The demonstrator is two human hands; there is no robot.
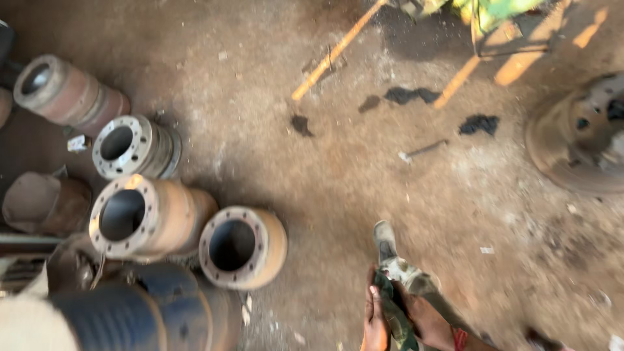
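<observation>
Item: dark green rag [395, 312], low in view above the dirt floor [364, 175], gripped between my left hand [375, 320] and right hand [426, 318], both closed on it; best kept bunched tight, clear of the flanged hubs [242, 247] nearby.

The scene is lit unevenly: bright patches of warm sunlight are cast across the upper right of the dirt floor [364, 175], while the left side and upper left corner are left in dim brown shade. The whole view is smeared by motion blur, so edges are softened everywhere and no fine detail can be read. A glare spot is seen on the flange of one metal drum [140, 218], and soft shadows are thrown beneath the drums.
</observation>
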